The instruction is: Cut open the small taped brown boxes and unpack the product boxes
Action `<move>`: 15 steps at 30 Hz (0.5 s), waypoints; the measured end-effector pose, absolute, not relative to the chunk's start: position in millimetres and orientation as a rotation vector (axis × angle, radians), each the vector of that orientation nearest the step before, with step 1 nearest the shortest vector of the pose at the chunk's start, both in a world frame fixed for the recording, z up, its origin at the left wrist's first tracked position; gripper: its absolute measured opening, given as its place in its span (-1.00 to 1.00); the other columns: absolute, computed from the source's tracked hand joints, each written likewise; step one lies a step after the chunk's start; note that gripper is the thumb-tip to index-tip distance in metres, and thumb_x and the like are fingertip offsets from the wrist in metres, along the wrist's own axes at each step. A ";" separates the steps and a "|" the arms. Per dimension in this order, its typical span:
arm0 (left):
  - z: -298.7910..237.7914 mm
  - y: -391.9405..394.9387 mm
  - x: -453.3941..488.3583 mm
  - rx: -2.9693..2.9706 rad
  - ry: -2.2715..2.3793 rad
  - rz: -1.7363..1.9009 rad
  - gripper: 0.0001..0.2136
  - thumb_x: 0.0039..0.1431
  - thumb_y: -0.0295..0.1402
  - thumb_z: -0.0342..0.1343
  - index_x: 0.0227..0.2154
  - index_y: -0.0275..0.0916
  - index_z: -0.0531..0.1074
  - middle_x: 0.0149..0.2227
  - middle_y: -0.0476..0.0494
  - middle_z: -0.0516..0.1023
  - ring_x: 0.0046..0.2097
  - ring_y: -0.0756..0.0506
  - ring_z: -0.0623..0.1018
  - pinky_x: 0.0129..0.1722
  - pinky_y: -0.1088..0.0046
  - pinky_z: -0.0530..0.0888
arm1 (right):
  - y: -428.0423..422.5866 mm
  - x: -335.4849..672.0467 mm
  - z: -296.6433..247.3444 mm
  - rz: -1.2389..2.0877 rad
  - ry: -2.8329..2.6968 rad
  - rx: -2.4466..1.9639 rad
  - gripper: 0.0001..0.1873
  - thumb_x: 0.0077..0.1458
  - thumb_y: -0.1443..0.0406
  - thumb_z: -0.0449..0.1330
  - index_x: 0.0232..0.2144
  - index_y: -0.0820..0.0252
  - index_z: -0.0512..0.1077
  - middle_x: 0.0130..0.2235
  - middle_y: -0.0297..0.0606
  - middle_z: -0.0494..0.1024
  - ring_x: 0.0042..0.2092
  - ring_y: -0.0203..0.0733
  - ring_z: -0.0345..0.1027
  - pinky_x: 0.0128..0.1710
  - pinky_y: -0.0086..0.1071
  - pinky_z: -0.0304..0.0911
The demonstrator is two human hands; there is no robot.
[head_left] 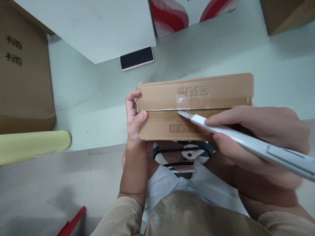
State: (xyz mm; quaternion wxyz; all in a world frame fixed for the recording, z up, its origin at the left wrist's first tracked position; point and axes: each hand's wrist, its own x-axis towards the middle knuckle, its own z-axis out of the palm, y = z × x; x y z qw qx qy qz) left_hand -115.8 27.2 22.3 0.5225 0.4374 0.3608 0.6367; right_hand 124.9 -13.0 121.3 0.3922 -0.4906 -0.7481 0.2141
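A brown cardboard box [157,126] with printed characters lies across the table's front edge. My left hand [135,118] grips its left end, thumb on the top face and fingers round the side. In my right hand [265,137] is a white utility knife [236,137], its blade out and pointing left. The blade tip meets the box at the seam between the top flaps, just under a strip of clear tape [182,100]. Part of the box's right side is hidden behind my right hand.
A smartphone [136,59] lies on the pale table [103,108] beyond the box. Large cartons stand at the left [27,78] and far right [287,16]. A white box [103,29] and a red-and-white box [177,16] are behind. Something yellow [34,144] juts in from the left.
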 end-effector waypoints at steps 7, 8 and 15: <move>31.7 24.2 -110.0 0.965 0.862 1.542 -0.53 0.01 -0.09 0.38 -0.02 0.06 0.40 0.27 0.00 0.37 0.36 -0.28 0.35 0.34 0.06 0.36 | -11.0 124.1 124.0 0.535 -1.965 -1.280 -0.85 0.07 0.37 0.27 -0.29 0.02 0.56 -0.47 -0.42 0.57 -0.46 -0.30 0.44 -0.46 -0.42 0.25; 33.0 23.8 -109.3 0.952 0.849 1.545 -0.56 0.02 -0.12 0.37 -0.03 0.05 0.41 0.27 0.00 0.37 0.36 -0.26 0.35 0.35 0.07 0.36 | -10.6 125.0 124.1 0.536 -1.974 -1.261 -0.84 0.06 0.38 0.26 -0.29 0.02 0.55 -0.48 -0.44 0.57 -0.47 -0.32 0.43 -0.48 -0.43 0.24; 27.2 26.0 -113.1 0.999 0.858 1.525 -0.52 0.02 -0.08 0.37 0.00 0.08 0.38 0.27 0.01 0.37 0.37 -0.29 0.33 0.34 0.05 0.36 | -10.9 132.6 119.4 0.523 -1.893 -1.308 -0.90 0.06 0.33 0.20 -0.36 0.02 0.50 -0.57 -0.51 0.45 -0.59 -0.45 0.21 -0.64 -0.48 -0.02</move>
